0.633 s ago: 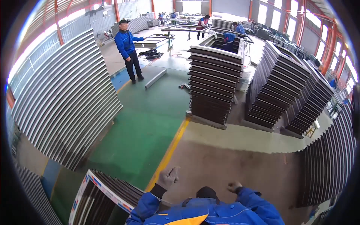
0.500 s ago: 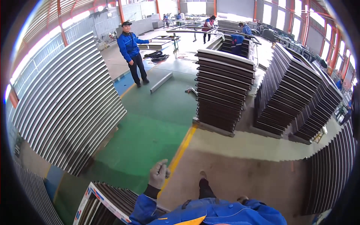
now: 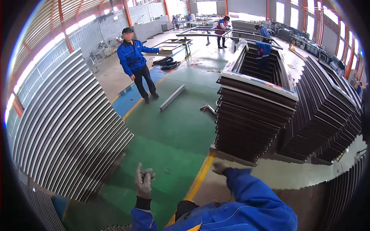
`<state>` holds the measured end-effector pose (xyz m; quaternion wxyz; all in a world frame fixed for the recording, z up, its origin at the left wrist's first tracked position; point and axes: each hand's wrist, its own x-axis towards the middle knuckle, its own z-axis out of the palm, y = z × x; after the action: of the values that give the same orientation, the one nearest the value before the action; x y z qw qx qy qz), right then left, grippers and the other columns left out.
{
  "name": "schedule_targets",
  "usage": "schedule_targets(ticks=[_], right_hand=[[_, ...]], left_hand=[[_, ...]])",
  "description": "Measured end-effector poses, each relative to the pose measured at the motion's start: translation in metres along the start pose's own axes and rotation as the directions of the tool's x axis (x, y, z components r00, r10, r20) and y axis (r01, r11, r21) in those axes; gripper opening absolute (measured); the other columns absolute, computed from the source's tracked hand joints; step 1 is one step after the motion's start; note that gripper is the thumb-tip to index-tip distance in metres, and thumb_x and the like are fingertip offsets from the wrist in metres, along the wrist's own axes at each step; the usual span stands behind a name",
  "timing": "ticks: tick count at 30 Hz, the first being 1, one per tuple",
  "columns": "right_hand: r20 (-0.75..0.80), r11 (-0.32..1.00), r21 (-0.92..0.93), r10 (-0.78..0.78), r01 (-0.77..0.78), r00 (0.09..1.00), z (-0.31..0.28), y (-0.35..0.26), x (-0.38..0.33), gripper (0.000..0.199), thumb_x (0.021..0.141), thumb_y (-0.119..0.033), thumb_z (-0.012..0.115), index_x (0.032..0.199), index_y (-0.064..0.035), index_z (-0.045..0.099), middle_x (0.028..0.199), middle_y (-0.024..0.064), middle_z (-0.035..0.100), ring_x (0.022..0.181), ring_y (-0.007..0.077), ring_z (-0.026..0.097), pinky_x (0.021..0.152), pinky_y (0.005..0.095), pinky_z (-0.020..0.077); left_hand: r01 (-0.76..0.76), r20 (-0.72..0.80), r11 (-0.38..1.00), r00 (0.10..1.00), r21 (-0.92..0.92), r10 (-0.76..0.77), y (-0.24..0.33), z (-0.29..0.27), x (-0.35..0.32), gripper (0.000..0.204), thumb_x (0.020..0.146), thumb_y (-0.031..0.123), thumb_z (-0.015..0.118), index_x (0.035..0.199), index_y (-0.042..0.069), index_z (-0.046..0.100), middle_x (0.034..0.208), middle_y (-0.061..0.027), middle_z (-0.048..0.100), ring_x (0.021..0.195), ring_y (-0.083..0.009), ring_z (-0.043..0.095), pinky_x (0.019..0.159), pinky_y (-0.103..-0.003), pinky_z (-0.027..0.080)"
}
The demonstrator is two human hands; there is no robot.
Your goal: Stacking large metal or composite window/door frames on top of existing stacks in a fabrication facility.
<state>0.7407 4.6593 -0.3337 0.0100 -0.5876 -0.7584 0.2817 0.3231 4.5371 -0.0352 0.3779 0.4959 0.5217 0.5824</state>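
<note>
My left hand (image 3: 144, 181), in a grey work glove, is raised over the green floor with nothing in it. Its index finger points up and the others are loosely bent, apart from each other. In a similar glove, my right hand (image 3: 220, 168) hangs in front of my body above the yellow floor line; its fingers are small and blurred. It is nearest to a tall stack of dark frames (image 3: 250, 119), without touching it. The top frame (image 3: 266, 85) is white-edged with coloured marks, and a dark blue garment (image 3: 263, 52) hangs over its far side.
Slatted stacks of pale frames (image 3: 69, 131) stand on the left, more dark frames (image 3: 320, 107) on the right. A grey beam (image 3: 172, 97) and a small tool (image 3: 208, 108) lie on the floor. A person in blue (image 3: 133, 59) stands ahead, one arm stretched toward low frames; black cables (image 3: 165, 63) lie nearby.
I have moved closer to the dark stack, which looks larger. My right hand has come into view, and my left index finger has straightened. The white-marked frames at lower left have mostly left view.
</note>
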Motion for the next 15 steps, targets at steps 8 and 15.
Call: schedule_targets(ticks=[8,15], right_hand=[[-0.406,0.818,0.251,-0.397,0.518,0.823,-0.252,-0.288,0.248,0.072,0.085,-0.026,0.067,0.150,-0.0057,0.042,0.110,0.0207,0.073,0.092,0.0340,0.073,0.085,0.0420,0.0585],[-0.727,0.983,-0.148,-0.185,0.113,0.661,-0.480,-0.257,0.379,0.063,0.082,-0.024,0.068,0.141,-0.0096,0.050,0.113,0.0199,0.071,0.093,0.0373,0.071,0.083,0.0447,0.0579]], left_hand=[[0.046,0.008,0.986,0.999,-0.162,-0.045,-0.089,-0.061,0.191,0.075,0.088,-0.004,0.042,0.160,0.002,0.020,0.126,-0.0136,0.060,0.104,-0.0183,0.063,0.091,-0.034,0.054],[-0.048,-0.023,0.998,0.999,-0.048,0.047,-0.060,-0.138,0.363,0.100,0.066,-0.004,0.040,0.162,0.001,0.012,0.128,-0.0108,0.053,0.109,-0.0156,0.055,0.095,-0.029,0.047]])
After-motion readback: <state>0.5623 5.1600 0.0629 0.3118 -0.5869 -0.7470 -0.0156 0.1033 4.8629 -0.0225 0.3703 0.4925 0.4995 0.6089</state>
